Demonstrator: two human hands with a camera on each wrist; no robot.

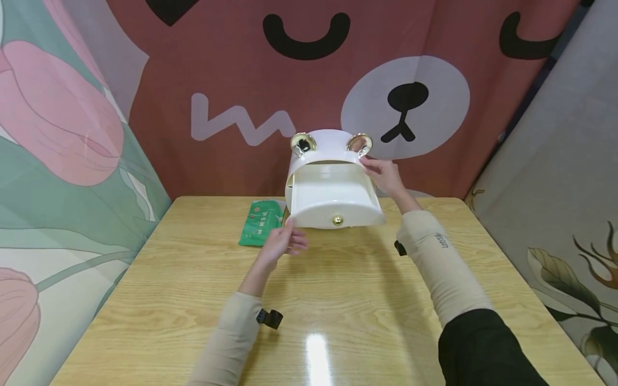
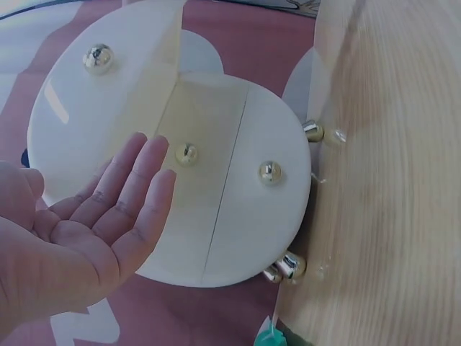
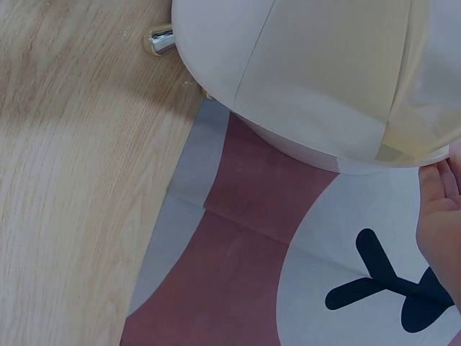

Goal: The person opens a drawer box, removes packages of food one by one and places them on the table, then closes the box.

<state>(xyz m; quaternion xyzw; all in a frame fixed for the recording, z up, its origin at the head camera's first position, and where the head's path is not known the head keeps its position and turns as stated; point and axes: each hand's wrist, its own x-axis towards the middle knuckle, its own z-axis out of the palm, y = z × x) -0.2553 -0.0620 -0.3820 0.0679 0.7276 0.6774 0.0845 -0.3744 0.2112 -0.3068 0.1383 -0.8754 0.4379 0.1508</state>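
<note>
A white rounded drawer box (image 1: 330, 140) with gold ring ears stands at the back of the table. Its upper drawer (image 1: 338, 187), fronted by a gold knob (image 1: 337, 220), is pulled out. Below it, the left wrist view shows more knobbed fronts and short gold feet (image 2: 292, 264). My left hand (image 1: 284, 241) is at the drawer's lower left corner, fingers extended and palm bare; whether it touches is unclear. My right hand (image 1: 386, 176) lies against the box's upper right side below the ear, fingertips on the rim; in the right wrist view it is partly cut off.
A green packet (image 1: 261, 222) lies on the table just left of the box. The wooden table (image 1: 203, 300) runs back to a hanging bear-print cloth (image 1: 232, 64). Printed curtains hang on both sides.
</note>
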